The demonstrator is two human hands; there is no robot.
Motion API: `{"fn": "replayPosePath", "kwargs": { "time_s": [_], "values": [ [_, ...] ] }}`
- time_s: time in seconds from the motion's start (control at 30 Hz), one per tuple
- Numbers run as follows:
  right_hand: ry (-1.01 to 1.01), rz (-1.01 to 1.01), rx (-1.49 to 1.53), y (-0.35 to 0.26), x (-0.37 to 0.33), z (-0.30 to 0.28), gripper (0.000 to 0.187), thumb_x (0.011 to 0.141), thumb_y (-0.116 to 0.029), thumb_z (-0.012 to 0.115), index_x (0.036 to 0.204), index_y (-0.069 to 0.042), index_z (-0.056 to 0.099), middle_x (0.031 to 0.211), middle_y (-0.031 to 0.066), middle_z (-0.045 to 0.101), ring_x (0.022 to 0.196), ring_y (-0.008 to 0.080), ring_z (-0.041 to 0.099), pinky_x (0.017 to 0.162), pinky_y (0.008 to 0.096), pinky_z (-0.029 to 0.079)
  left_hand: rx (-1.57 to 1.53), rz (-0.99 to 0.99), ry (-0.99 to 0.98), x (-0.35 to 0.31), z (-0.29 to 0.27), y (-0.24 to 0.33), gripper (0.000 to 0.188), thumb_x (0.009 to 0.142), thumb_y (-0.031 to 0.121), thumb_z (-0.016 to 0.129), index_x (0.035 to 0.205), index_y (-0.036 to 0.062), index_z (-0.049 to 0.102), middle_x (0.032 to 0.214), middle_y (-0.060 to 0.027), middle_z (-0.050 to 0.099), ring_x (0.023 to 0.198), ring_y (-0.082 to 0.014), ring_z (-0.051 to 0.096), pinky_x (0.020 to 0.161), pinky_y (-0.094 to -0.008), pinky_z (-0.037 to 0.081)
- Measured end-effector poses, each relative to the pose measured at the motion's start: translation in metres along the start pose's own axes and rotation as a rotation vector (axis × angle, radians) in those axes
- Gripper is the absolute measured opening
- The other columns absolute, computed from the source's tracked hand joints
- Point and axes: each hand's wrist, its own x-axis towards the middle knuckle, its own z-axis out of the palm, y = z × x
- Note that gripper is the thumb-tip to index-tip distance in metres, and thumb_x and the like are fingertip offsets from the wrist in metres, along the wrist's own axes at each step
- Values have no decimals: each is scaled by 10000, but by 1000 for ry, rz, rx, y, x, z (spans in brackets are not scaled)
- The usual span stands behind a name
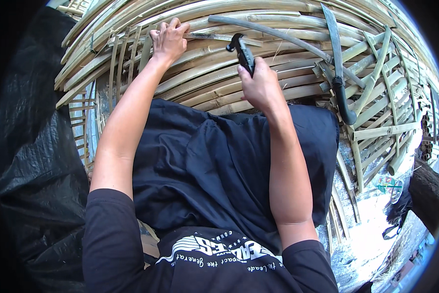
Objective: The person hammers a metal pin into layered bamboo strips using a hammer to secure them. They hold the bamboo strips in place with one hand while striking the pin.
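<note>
My right hand (261, 84) is closed around the handle of a black hammer (245, 54), whose head points away from me above the bamboo slats. My left hand (169, 43) rests farther off to the left, its fingers bent over the end of a thin bamboo strip (224, 37). That strip runs rightward from the hand, across the long split-bamboo slats (200, 63). The fingertips are partly hidden. Near the left hand, several short upright bamboo pieces (123, 61) cross the slats.
A long curved blade with a black handle (337, 78) lies on the bamboo at the right. Beside it, a grey strip (278, 34) slants over the slats. Crossed bamboo lattice (387, 97) stands at the right. Dark cloth (200, 156) covers my lap, and black sheeting (39, 161) hangs at the left.
</note>
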Motion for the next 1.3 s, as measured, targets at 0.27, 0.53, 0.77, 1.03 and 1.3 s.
{"fn": "replayPosePath", "kwargs": {
  "time_s": [0.27,0.53,0.77,1.03,1.3],
  "values": [
    [-527,255,77,-46,23,16,239,1047,-239,588,1088,-5,563,751,23,579,566,102,547,485,307,543,-85,117,-16,-25,-1,-16,438,899,72,647,1305,236,659,1279,-21,589,1210,-244,581,1008,-511,405],
    [-750,438,-4,-89,95,24,169,1016,-133,525,1062,20,581,930,123,762,542,90,528,450,257,490,-462,1,262,-87,-12,-4,495,878,131,702,1356,104,574,1305,-96,574,1244,-288,550,1038,-462,416],
    [-634,354,49,-113,137,18,310,981,-29,569,1271,67,618,1044,191,737,789,182,759,630,253,642,-639,-150,273,-103,-36,-10,602,884,181,732,1432,62,513,1349,-161,562,1262,-363,533,1076,-471,422],
    [-393,225,339,-88,110,20,323,928,-56,751,1215,57,654,1057,160,728,923,202,761,739,216,633,-654,-277,349,-99,-40,-39,610,881,234,740,1408,48,494,1339,-150,564,1300,-363,507,1035,-520,443],
    [-60,8,244,-58,96,50,393,828,-233,898,1034,50,719,871,100,743,688,119,711,590,220,566,-336,-531,161,-97,24,-39,893,965,541,554,1569,-57,280,1630,-227,275,1546,-446,146,1175,-746,153]
  ]
}}
